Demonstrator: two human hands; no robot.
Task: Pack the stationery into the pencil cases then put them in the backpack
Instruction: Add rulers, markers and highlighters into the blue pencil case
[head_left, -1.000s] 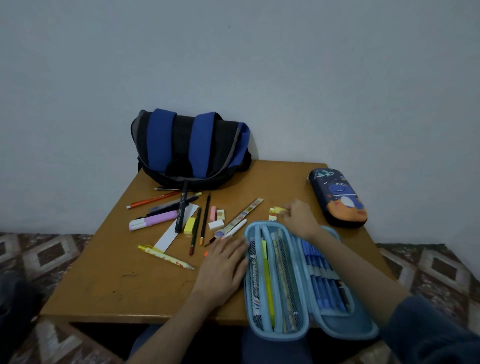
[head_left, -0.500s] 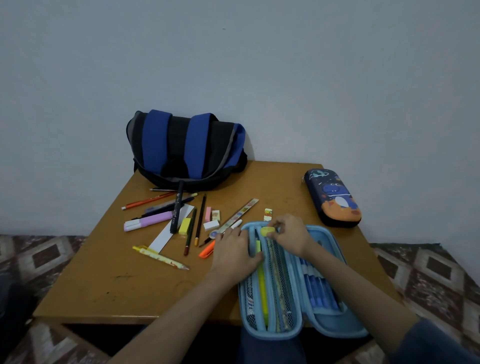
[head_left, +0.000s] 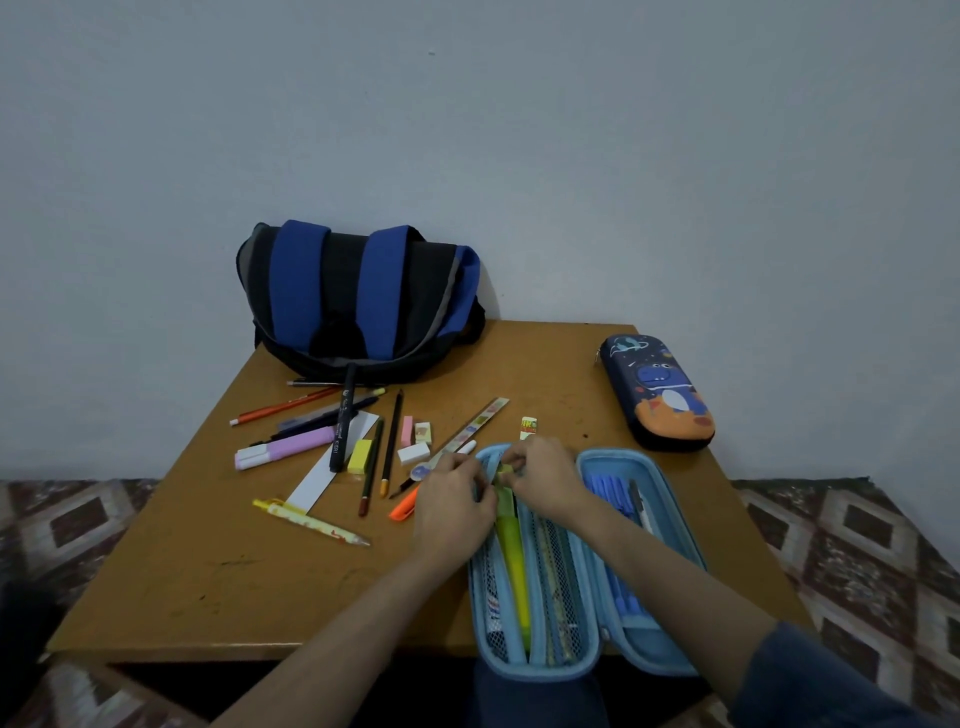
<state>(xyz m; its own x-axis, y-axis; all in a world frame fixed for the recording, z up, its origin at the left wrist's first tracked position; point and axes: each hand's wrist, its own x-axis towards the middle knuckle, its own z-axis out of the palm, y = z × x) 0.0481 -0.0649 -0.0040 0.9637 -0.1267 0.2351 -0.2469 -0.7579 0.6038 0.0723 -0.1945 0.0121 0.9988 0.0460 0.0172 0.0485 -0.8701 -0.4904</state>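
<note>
Item: left hand (head_left: 457, 501) and right hand (head_left: 545, 480), meeting over the upper end of the open light-blue pencil case (head_left: 647, 470).
- Change: a second ago the left hand was lying flat on the bench (head_left: 234, 582) beside the case and the right was reaching past the case's far end. Both are now working over its left half.
- Right hand: pinching a small yellow item (head_left: 505, 469) at the fingertips, just above the yellow highlighter (head_left: 511, 561) lying in the case.
- Left hand: fingers curling against the case's upper end; cannot tell whether they are gripping it.
- Orange marker (head_left: 405, 506): now showing just left of the left hand.

Edges:
- Open case: overhanging the near edge.
- Dark-blue dinosaur pencil case (head_left: 657, 392): sitting zipped by the right edge.
- Backpack (head_left: 358, 296): leaning against the wall at the far left.
- Loose stationery, including the purple highlighter (head_left: 285, 449) and patterned ruler (head_left: 475, 428): spreading in front of the backpack.

Open room: bare wood lying near-left, and between backpack and dark case.
</note>
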